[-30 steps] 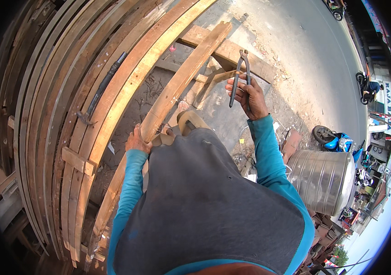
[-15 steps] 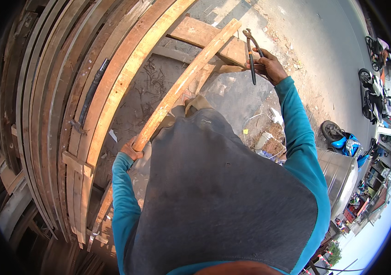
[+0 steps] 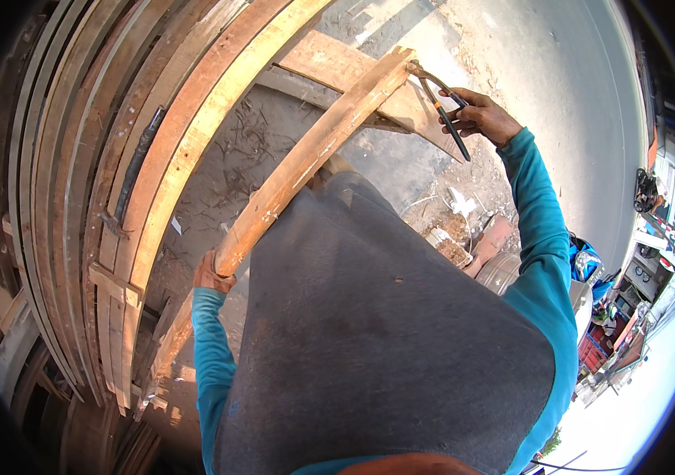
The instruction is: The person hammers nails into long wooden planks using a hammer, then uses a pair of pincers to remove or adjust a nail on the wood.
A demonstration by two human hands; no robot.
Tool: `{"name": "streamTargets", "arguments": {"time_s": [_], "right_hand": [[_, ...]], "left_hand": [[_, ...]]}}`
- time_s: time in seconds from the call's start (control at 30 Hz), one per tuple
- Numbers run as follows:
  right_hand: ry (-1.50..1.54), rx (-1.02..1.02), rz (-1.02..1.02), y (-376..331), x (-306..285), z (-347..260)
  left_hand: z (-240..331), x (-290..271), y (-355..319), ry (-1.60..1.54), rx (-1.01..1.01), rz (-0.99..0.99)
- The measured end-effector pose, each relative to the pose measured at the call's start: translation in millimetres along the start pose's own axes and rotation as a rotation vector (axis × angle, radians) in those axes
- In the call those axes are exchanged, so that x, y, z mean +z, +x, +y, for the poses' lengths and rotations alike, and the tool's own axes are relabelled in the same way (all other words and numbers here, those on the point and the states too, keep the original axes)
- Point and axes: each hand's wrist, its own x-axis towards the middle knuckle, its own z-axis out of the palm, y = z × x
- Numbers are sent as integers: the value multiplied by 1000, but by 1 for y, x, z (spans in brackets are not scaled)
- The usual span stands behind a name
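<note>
Wooden plank (image 3: 306, 158), long and narrow, slanting from lower left to upper right across my front, held in my grip with pincers at its far end.

My left hand (image 3: 212, 273) is wrapped closed around the plank's lower part. My right hand (image 3: 480, 115) is closed on the handles of the black pincers (image 3: 436, 99), whose head touches the plank's upper end; whether the head grips anything is too small to tell. Stacked curved boards (image 3: 115, 174) lie just beside the plank on my left. Concrete ground (image 3: 543, 71) is beyond.
</note>
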Motion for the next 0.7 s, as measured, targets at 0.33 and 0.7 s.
{"name": "streamTargets", "arguments": {"time_s": [0.33, 0.7], "right_hand": [[-171, 1, -95, 8, -25, -23], [339, 220, -184, 6, 24, -11]], "left_hand": [[-9, 10, -2, 147, 15, 58], [-9, 14, -3, 209, 0, 100]]}}
